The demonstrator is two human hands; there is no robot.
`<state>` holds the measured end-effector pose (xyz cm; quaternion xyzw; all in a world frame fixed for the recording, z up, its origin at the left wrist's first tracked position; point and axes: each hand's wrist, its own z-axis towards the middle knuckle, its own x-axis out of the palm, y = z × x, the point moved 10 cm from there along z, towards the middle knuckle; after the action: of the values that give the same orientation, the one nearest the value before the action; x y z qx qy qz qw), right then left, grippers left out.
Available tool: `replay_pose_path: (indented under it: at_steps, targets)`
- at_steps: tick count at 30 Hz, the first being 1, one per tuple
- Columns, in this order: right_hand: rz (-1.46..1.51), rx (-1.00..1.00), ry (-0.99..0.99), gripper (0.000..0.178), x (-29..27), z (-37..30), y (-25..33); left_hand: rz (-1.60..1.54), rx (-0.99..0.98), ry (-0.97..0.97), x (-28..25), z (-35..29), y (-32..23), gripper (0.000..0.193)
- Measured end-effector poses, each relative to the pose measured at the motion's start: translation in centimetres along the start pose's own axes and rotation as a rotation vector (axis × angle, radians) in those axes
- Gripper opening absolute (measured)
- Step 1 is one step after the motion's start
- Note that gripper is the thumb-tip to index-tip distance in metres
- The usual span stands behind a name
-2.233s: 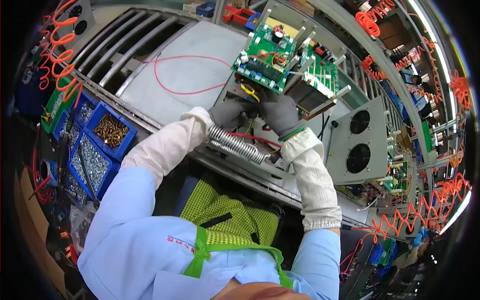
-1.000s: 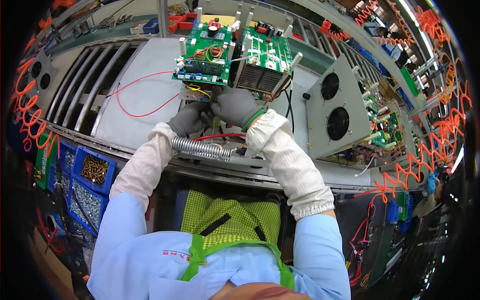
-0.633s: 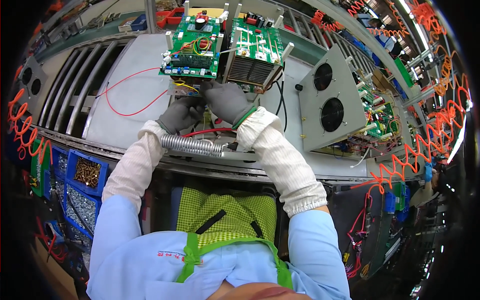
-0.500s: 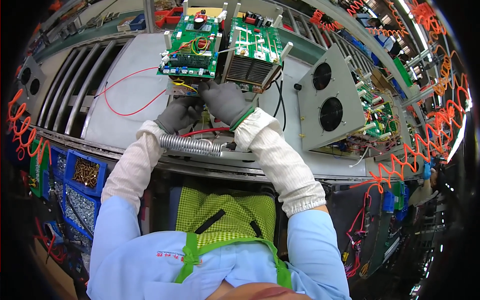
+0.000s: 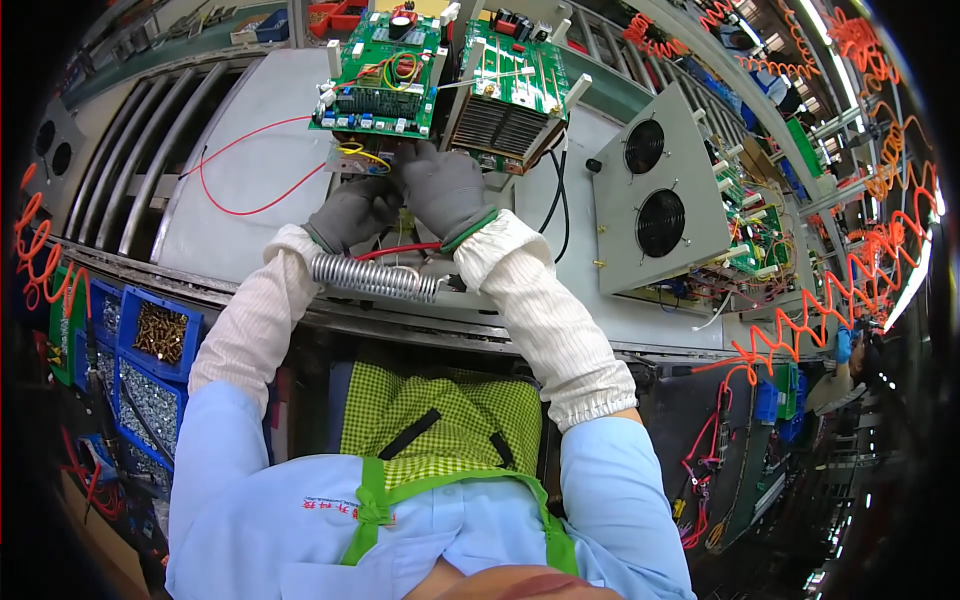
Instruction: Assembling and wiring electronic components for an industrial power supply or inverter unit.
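My left hand (image 5: 350,212), in a grey glove, is closed just below the front edge of a green circuit board (image 5: 385,75). Its fingertips curl toward my right hand (image 5: 442,185), gloved alike, whose fingers bend down close under the board. What either hand pinches is hidden by the gloves. Yellow wires (image 5: 362,153) run beside the fingers. A red cable (image 5: 400,249) passes below the hands. In front of my wrists stretches a metal coil spring (image 5: 375,279). To the right of the board stands a finned heat sink (image 5: 495,133) topped by a second green board (image 5: 512,75).
A grey panel with two black fans (image 5: 660,222) stands on the bench at right. A loose red wire (image 5: 205,180) loops over the left side beside metal rollers (image 5: 150,150). Blue bins of screws (image 5: 160,332) sit lower left. Orange coiled hoses (image 5: 800,335) hang at right.
The view has shifted slightly. Both hands stay closed together under the board's front edge, with the right fingers slightly changed in pose.
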<state>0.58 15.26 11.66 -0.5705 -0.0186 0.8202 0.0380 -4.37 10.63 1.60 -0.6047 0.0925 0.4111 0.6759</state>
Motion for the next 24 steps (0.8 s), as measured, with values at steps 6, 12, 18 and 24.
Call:
replay_pose_path:
  at_steps: [6,12,18,24]
  targets:
    - [0.134,0.038,0.002,0.024,0.5,0.0,-0.9,-0.188,0.051,-0.113,0.3,0.6,3.5,0.023]
    - [0.106,-0.161,0.050,0.025,1.0,0.0,-0.3,-0.287,-0.025,-0.062,0.4,0.2,3.1,0.029]
    - [0.133,-0.174,-0.037,0.024,0.3,-0.4,-0.4,-0.390,-0.061,-0.138,-0.6,0.1,2.1,0.030]
    - [0.049,-0.175,-0.033,0.023,0.7,0.2,0.3,-0.323,0.020,-0.162,-0.3,0.1,2.5,0.031]
